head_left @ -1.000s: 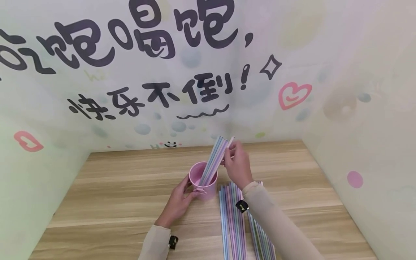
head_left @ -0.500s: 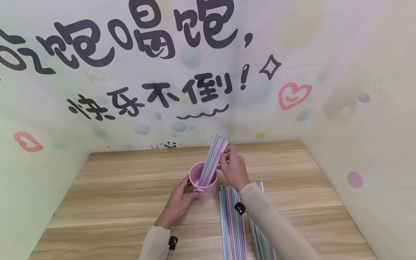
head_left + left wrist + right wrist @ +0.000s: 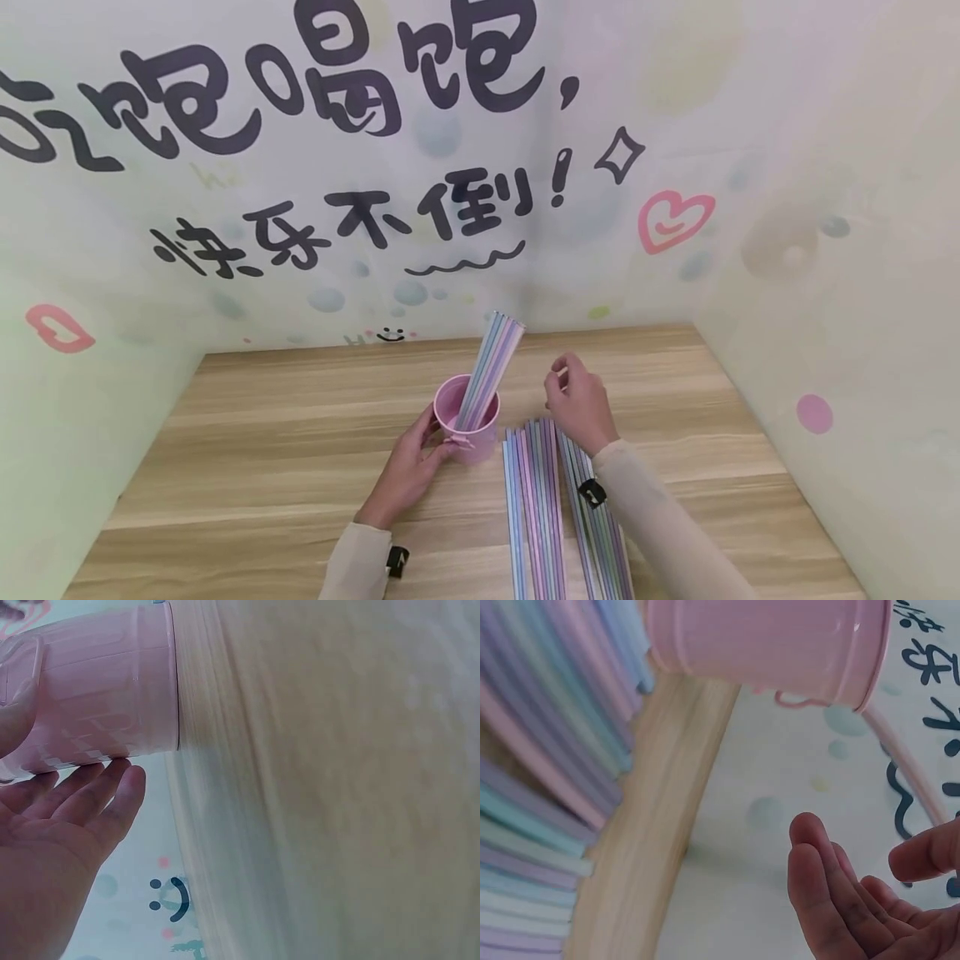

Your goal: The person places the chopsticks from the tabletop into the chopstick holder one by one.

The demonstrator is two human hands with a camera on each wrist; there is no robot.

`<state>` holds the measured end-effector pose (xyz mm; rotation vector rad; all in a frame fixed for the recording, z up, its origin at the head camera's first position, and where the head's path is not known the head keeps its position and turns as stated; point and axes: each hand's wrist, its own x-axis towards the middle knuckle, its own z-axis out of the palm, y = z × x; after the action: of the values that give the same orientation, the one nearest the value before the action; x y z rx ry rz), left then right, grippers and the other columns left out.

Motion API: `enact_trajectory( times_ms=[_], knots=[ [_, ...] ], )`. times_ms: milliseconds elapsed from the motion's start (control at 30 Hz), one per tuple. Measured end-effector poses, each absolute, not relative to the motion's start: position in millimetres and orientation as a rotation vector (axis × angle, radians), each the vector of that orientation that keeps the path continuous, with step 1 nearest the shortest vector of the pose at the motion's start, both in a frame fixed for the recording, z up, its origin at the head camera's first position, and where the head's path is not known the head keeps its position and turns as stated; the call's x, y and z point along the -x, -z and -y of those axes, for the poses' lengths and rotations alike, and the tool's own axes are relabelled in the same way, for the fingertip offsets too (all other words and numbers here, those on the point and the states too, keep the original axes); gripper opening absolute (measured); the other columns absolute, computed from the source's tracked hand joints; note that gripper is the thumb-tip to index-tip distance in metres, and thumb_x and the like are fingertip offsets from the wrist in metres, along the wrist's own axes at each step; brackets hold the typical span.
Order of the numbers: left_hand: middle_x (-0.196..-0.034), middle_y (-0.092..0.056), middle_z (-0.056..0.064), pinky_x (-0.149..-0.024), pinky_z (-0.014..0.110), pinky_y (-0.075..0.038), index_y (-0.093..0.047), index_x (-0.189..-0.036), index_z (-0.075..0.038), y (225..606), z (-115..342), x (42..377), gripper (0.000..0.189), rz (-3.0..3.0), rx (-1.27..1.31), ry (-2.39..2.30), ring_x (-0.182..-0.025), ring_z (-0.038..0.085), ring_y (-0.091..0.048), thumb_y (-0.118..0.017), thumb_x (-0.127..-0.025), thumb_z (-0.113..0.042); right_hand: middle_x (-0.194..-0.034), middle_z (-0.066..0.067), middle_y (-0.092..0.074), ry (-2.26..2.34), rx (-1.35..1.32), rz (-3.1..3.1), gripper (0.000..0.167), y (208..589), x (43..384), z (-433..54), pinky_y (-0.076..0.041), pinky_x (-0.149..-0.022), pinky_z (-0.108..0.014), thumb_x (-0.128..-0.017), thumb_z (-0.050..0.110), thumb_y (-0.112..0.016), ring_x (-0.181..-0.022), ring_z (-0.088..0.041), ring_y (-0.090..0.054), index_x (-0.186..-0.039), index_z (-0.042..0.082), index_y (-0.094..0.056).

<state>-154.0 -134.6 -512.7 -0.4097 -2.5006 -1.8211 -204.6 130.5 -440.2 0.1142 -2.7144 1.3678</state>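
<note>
A small pink bucket (image 3: 477, 448) stands on the wooden table, its mouth turned up. My left hand (image 3: 408, 473) holds it from the left, thumb on the front and fingers around the far side; the left wrist view has these fingertips against the bucket wall (image 3: 105, 697). Several slim pastel sticks (image 3: 491, 371) lean to the right inside the bucket, their lower ends hidden. To the right of it, my right hand (image 3: 581, 406) is raised over the table with nothing in it. In the right wrist view, its loosely bent fingers (image 3: 810, 877) are apart from the thumb.
Two bundles of long pastel sticks lie on the table, one left bundle (image 3: 534, 508) and one right bundle (image 3: 596, 517) partly under the right forearm. Behind the table (image 3: 300, 433) rises a wall (image 3: 330, 175) with black lettering. Side walls flank it.
My right hand lets go of the sticks in the bucket and moves away to the right and down. The sticks rest against the rim; my left hand stays on the bucket.
</note>
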Motion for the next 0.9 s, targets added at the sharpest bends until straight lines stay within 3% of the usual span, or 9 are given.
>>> enact_trajectory(
  times_ms=[333,667,900],
  knots=[
    [-0.150,-0.047,0.015,-0.107,0.036,-0.048,-0.031,-0.157,-0.012,511,136,154,0.074,2.499,0.395,1.839,-0.133,0.034,-0.050,-0.069,-0.093,-0.015,-0.081,-0.010,-0.063,-1.322,0.063,2.827,0.022,462,201,-173,-0.052,-0.050,-0.030,-0.100,0.016,-0.048,-0.064,-0.020,-0.065,-0.109,0.000,-0.059],
    [-0.148,-0.048,0.015,-0.109,0.041,-0.046,-0.031,-0.156,-0.010,510,136,154,0.072,2.513,0.408,1.812,-0.132,0.032,-0.051,-0.068,-0.095,-0.014,-0.074,-0.009,-0.064,-1.250,0.122,2.953,0.017,491,192,-202,-0.052,-0.049,-0.029,-0.095,0.009,-0.054,-0.059,-0.017,-0.060,-0.097,-0.005,-0.062],
    [-0.148,-0.048,0.015,-0.110,0.041,-0.046,-0.031,-0.157,-0.012,511,136,155,0.073,2.517,0.408,1.804,-0.132,0.032,-0.051,-0.068,-0.095,-0.016,-0.082,-0.011,-0.064,-1.149,0.141,3.053,0.012,503,186,-211,-0.054,-0.054,-0.031,-0.091,0.009,-0.062,-0.066,-0.020,-0.060,-0.096,-0.003,-0.063]
  ],
)
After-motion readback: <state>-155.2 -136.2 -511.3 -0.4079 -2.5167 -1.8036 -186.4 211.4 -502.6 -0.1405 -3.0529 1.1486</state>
